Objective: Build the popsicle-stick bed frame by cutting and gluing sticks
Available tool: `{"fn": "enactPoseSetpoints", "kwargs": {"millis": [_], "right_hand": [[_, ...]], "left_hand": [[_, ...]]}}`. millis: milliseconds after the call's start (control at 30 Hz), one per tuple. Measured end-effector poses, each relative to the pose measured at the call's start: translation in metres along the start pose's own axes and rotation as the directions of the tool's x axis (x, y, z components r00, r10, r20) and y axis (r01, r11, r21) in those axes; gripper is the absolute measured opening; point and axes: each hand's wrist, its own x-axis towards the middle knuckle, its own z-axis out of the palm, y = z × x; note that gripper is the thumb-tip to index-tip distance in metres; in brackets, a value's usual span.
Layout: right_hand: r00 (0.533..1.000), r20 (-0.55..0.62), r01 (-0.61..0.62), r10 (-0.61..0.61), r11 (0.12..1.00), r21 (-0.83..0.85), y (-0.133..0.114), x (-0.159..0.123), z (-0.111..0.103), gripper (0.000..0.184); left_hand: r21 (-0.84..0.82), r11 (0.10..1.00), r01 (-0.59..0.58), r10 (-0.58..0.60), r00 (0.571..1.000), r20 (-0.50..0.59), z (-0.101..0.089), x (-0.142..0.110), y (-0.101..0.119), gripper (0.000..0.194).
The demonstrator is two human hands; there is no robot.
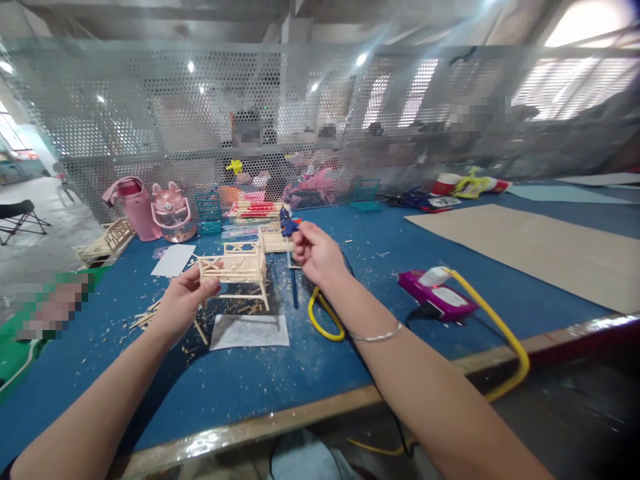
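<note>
My left hand (187, 300) pinches the left end of a miniature bed-like frame (235, 270) made of pale wooden sticks, held tilted above the table. To its right, my right hand (317, 253) is closed on a small blue tool (288, 225) whose exact kind I cannot make out. A thin blue rod (295, 288) shows below that hand. Behind the frame stands another stick-built piece (274, 240), partly hidden. A white paper slip (250, 332) lies below the frame, and loose wooden sticks (146, 316) are scattered near my left hand.
The blue tabletop (280, 393) carries wood crumbs. A purple power strip (440, 297) with a yellow cable (493, 320) is at right, by brown paper (520, 247). Pink bottle (137, 210), clear jug (173, 213), stick bundles (255, 209) and a perforated screen (200, 120) stand behind.
</note>
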Motion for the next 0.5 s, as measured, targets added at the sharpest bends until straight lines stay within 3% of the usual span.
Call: {"fn": "enactPoseSetpoints", "kwargs": {"millis": [67, 100, 200, 300, 400, 500], "right_hand": [[0.992, -0.112, 0.060, -0.057, 0.998, 0.025, -0.008, 0.003, -0.006, 0.024], [0.992, -0.093, 0.090, -0.090, 0.996, -0.002, -0.009, 0.003, -0.007, 0.023], [0.973, 0.222, 0.104, -0.061, 0.977, -0.185, -0.004, -0.009, 0.001, 0.021], [0.875, 0.471, 0.077, 0.108, 0.931, -0.357, 0.009, -0.023, 0.016, 0.029], [0.853, 0.511, 0.130, 0.103, 0.907, -0.401, 0.019, -0.029, 0.024, 0.032], [0.877, 0.479, 0.290, -0.035, 0.833, -0.471, 0.020, -0.029, 0.023, 0.030]], "left_hand": [[-0.004, 1.000, -0.008, 0.008, 0.999, -0.035, 0.001, 0.000, 0.000, 0.041], [-0.005, 1.000, -0.012, 0.012, 0.999, -0.051, 0.001, 0.000, -0.001, 0.041], [-0.003, 1.000, -0.023, 0.022, 0.997, -0.070, 0.002, 0.000, -0.001, 0.041], [0.029, 1.000, -0.012, 0.013, 0.999, -0.046, 0.002, -0.001, 0.001, 0.042], [0.071, 0.997, 0.003, -0.003, 1.000, 0.000, 0.004, -0.002, 0.004, 0.044], [0.090, 0.996, -0.015, 0.015, 1.000, -0.006, 0.006, -0.003, 0.004, 0.042]]}}
